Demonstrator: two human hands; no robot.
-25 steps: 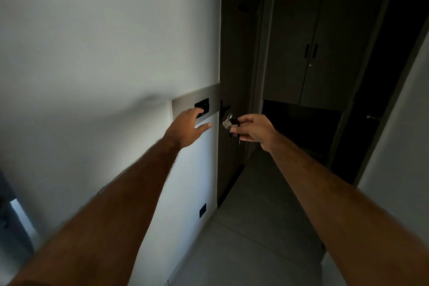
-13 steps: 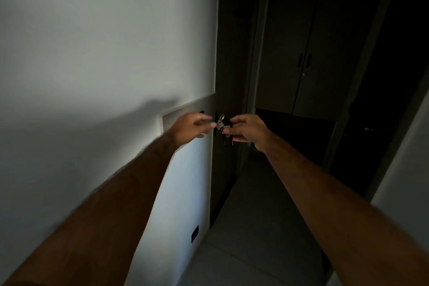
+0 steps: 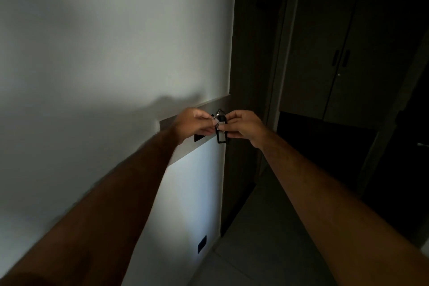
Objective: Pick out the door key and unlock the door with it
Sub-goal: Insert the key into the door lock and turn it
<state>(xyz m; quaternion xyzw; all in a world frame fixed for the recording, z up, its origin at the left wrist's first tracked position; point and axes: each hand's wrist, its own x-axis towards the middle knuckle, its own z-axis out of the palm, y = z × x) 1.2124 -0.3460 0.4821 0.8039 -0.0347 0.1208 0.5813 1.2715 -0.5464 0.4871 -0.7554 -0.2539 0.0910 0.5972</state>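
Note:
Both my hands hold a bunch of keys (image 3: pixel 219 123) in front of me at chest height. My left hand (image 3: pixel 193 123) pinches a silver key on the bunch's left side. My right hand (image 3: pixel 243 126) grips the ring and another key from the right. A black rectangular tag (image 3: pixel 221 138) hangs below the ring. Just behind the keys stands the dark door (image 3: pixel 250 76), seen edge-on in a dim corridor; its handle and lock are hidden behind my hands.
A white wall (image 3: pixel 104 42) runs along my left, with a grey panel (image 3: pixel 185 148) carrying a black switch and a black socket (image 3: pixel 201 244) low down. Dark cupboard doors (image 3: pixel 341 65) stand at the corridor's end. Grey floor tiles (image 3: pixel 260 239) lie below.
My left hand left the wall switch and came right to meet the keys. Both hands now grip the bunch, and the black tag has dropped below the ring.

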